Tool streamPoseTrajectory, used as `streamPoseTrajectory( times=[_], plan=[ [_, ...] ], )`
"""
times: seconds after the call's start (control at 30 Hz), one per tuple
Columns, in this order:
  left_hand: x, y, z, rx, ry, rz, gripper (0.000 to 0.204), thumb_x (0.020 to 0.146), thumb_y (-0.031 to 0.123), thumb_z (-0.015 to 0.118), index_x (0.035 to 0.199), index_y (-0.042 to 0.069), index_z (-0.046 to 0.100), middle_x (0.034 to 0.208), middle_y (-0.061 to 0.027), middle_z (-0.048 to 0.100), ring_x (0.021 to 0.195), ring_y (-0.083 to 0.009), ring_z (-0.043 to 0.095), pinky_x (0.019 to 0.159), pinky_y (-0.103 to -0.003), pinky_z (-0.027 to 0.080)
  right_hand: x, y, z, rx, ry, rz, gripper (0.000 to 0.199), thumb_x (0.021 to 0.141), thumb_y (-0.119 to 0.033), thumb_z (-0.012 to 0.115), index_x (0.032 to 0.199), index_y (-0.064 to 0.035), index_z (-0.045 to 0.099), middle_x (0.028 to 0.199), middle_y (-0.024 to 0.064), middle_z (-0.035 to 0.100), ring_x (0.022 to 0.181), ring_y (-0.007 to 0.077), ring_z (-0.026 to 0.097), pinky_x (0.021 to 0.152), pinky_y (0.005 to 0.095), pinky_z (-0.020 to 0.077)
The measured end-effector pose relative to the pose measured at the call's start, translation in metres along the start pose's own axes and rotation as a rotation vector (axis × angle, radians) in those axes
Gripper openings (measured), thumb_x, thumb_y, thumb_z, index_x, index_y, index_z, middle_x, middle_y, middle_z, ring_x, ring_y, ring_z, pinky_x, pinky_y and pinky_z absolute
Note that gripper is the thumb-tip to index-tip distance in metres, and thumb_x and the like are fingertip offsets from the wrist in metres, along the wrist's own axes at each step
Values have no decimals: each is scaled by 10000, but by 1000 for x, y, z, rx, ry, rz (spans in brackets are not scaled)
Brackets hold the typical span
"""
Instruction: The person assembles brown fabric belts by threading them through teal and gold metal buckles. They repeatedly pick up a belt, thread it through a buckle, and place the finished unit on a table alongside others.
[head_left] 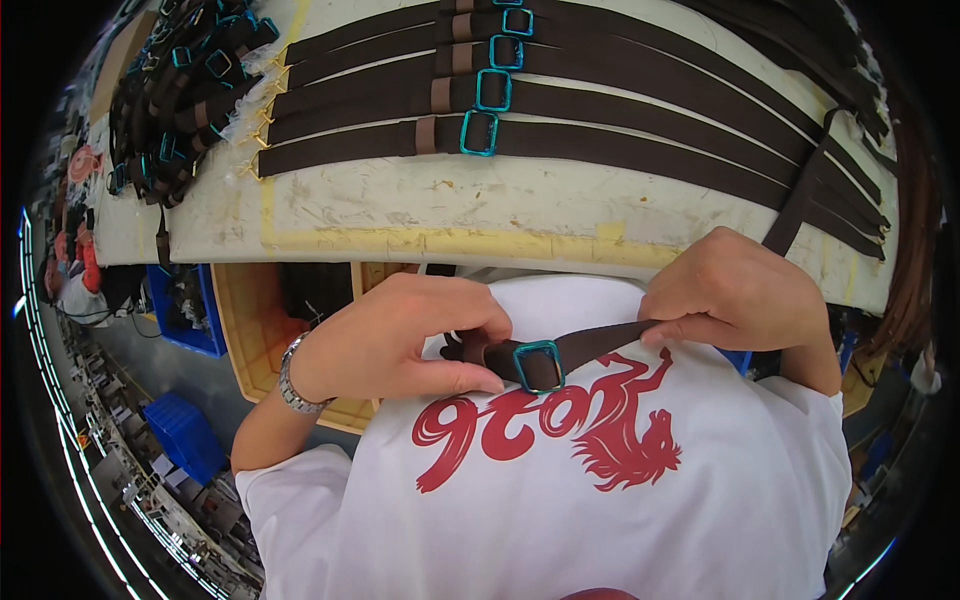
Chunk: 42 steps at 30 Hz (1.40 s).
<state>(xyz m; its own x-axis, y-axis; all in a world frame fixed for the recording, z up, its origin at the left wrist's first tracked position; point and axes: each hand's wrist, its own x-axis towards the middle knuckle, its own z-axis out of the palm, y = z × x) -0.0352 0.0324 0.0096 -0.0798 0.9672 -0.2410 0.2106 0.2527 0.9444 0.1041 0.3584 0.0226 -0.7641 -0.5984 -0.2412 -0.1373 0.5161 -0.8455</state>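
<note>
A dark brown belt (598, 347) is stretched between my two hands, in front of my white shirt. Its buckle (540, 366), a squarish metal frame covered in teal, lies just right of my left fingertips. My left hand (415, 335) pinches the belt between thumb and fingers beside the buckle. With the fingers curled, my right hand (735, 295) grips the strap farther along, and a length of it rises from behind that hand onto the table. Several similar belts (350, 145) lie side by side on the table, with teal buckles and lighter brown loops.
A pile of dark straps with teal buckles (165, 110) sits at the table's left end. The worn pale table (500, 205) has yellow tape along its near edge. Below it stand a yellow crate (250, 330) and blue bins (185, 437). More straps hang at the right.
</note>
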Motion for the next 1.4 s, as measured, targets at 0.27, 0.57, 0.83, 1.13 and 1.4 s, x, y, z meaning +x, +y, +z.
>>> streamPoseTrajectory(
  times=[0.27, 0.57, 0.83, 1.13, 1.4],
  plan=[
    [-7, 12, 19, 487, 201, 78, 377, 806, 235, 906, 1060, 38, 710, 899, -115, 699, 805, -331, 680, 698, -402, 526, 21, -20, 19, -261, 253, -142, 385, 946, -305, 784, 1135, 18, 696, 956, 140, 702, 901, 377, 679, 800, 467, 544],
    [-7, 1, 17, 419, 278, 139, 369, 768, 263, 925, 1012, 60, 737, 866, -63, 711, 758, -323, 665, 673, -403, 508, 52, -21, 46, -180, 242, -225, 236, 944, -210, 789, 960, -21, 649, 795, 120, 629, 797, 348, 650, 722, 457, 511],
    [-5, -24, -3, -133, 82, -20, 212, 955, 186, 824, 863, 15, 741, 718, -55, 665, 622, -183, 590, 605, -317, 456, 49, -14, 38, 234, 154, -264, 210, 958, -232, 824, 1031, -50, 750, 769, 85, 695, 662, 281, 643, 608, 383, 494],
    [-103, -58, -92, 437, 765, -339, 236, 997, 103, 748, 840, -60, 680, 676, -67, 615, 607, -132, 502, 606, -306, 420, -128, 63, -51, 455, 536, 472, 392, 1036, -147, 733, 710, -3, 571, 589, -32, 525, 448, 39, 507, 411, 236, 357],
    [-82, -121, -111, 1275, 949, 9, 298, 966, 101, 775, 747, 51, 578, 685, -122, 580, 611, -348, 555, 580, -465, 419, -364, 134, -61, -916, 1182, 648, 287, 1137, -209, 629, 1044, 59, 676, 751, 49, 475, 674, 109, 410, 616, 309, 380]
  ],
)
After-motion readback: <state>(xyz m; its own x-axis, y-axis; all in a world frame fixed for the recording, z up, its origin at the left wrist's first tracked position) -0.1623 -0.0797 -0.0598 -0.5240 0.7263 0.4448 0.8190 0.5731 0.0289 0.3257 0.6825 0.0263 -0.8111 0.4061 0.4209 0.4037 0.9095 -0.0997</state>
